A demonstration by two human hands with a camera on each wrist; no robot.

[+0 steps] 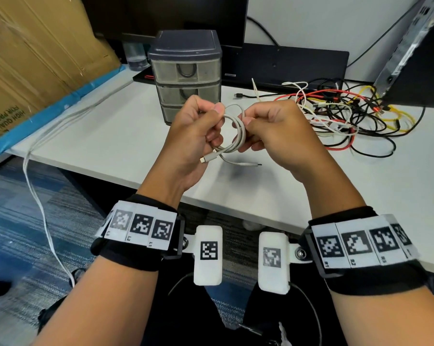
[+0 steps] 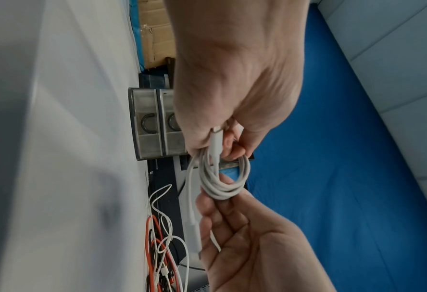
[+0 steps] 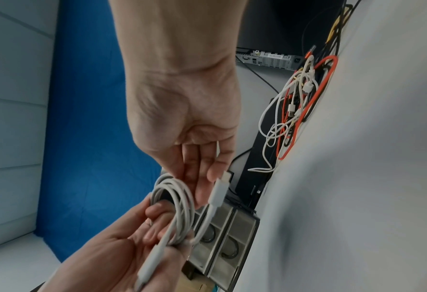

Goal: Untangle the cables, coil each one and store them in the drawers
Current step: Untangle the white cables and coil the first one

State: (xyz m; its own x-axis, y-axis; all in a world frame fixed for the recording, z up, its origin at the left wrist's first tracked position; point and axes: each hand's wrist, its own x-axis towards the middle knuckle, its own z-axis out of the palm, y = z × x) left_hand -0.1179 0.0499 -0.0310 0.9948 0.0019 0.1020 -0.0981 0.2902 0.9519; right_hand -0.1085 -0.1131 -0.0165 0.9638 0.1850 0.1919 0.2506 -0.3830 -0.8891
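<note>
We find the white cable [image 1: 232,132] coiled in the air above the desk [image 1: 126,136], in front of the drawers [image 1: 186,76]. Our left hand [image 1: 194,136] grips one side of the coil, our right hand [image 1: 270,132] pinches the other. Both plugs hang free; we judge the loops could spring apart if either grip slackens, or snag the tangle [image 1: 340,113] nearby. Legible writing: partial box [image 1: 36,58] print, "HIGH QUALITY".

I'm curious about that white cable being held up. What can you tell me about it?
The white cable is thin and smooth-coated, wound into a small coil of several loops. Both connector ends hang free below it. The left hand and right hand hold it above the desk, with their fingers curled round opposite sides.
</note>
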